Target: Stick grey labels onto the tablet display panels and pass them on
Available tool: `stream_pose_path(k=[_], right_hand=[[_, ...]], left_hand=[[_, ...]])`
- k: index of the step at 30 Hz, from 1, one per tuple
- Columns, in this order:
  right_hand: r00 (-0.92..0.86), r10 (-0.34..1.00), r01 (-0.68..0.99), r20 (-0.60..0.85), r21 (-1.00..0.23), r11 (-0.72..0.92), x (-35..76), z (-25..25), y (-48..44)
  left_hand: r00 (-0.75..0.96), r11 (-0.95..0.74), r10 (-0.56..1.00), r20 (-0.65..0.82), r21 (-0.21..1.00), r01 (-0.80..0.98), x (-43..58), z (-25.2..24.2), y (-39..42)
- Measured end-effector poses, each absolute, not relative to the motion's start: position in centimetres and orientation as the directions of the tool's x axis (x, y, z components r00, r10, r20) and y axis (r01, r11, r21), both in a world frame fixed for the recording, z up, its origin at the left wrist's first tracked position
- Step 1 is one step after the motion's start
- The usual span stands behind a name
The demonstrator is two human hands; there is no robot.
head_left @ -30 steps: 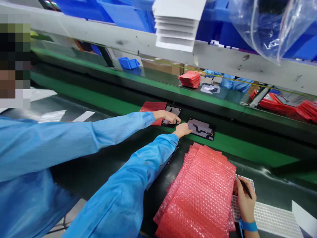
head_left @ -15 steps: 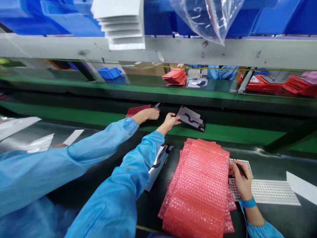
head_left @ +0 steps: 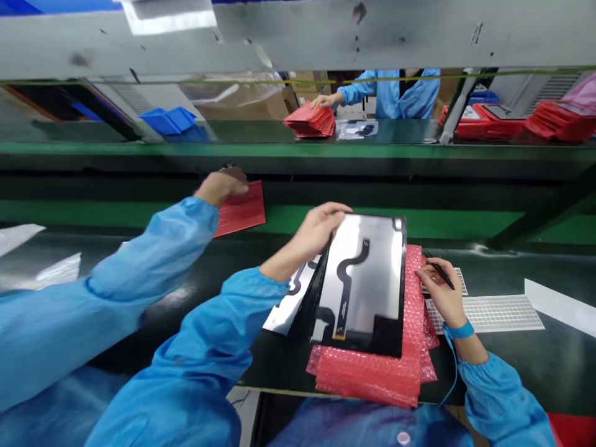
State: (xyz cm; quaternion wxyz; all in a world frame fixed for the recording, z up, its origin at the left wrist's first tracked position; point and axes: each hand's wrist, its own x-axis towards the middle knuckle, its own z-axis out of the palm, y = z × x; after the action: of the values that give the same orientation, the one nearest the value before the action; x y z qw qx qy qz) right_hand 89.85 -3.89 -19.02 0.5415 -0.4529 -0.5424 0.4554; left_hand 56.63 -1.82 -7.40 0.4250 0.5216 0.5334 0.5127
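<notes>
My left hand (head_left: 321, 230) grips the top left corner of a flat display panel (head_left: 377, 279), silver-backed with black edges and a dark curved ribbon cable. The panel is tilted over a stack of red bubble-wrap bags (head_left: 367, 375), hiding much of it. Another similar panel (head_left: 289, 304) lies on the bench left of the stack, partly covered. On the right, my right hand (head_left: 447, 295), with a blue strap at the wrist, is closed around black tweezers (head_left: 440, 274). It is above a white gridded sheet (head_left: 493, 313), beside the bags.
A co-worker's hand (head_left: 228, 185) is at a red bag (head_left: 246, 208) on the left. Across the line, another person's hand (head_left: 326, 100) touches stacked red bags (head_left: 310, 121). A grey shelf beam (head_left: 298, 37) crosses overhead. White paper (head_left: 559, 307) lies at right.
My left hand has brought the panel from the green-edged line back over the bubble bags. My right hand keeps the tweezers. The co-worker's hand has moved left with the red bag. The view has shifted down.
</notes>
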Motion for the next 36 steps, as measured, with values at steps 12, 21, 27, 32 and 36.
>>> stream_pose_path(k=[12,21,27,32,36], right_hand=[[0.028,0.987,0.074,0.156,-0.985,0.153,92.5,-18.3,-2.0],[-0.128,0.987,0.173,-0.095,-0.982,-0.072,97.5,-18.6,0.2],[-0.232,0.953,0.201,-0.194,-0.968,-0.148,97.6,-19.9,-1.9],[-0.237,0.945,0.258,-0.226,-0.952,-0.163,97.6,-20.7,-2.7],[-0.253,0.937,0.289,-0.242,-0.943,-0.165,97.5,-20.5,-2.5]], left_hand=[[-0.055,0.019,0.998,0.014,0.835,0.55,59.9,-13.8,-3.8],[0.47,-0.551,0.834,0.288,0.406,0.729,67.3,-10.8,-8.2],[0.746,-0.76,0.65,0.148,0.087,0.644,74.6,-13.4,-10.0],[0.723,-0.726,0.685,0.086,-0.003,0.688,75.0,-15.5,-9.8],[0.735,-0.735,0.678,0.025,-0.011,0.678,75.3,-15.5,-9.6]])
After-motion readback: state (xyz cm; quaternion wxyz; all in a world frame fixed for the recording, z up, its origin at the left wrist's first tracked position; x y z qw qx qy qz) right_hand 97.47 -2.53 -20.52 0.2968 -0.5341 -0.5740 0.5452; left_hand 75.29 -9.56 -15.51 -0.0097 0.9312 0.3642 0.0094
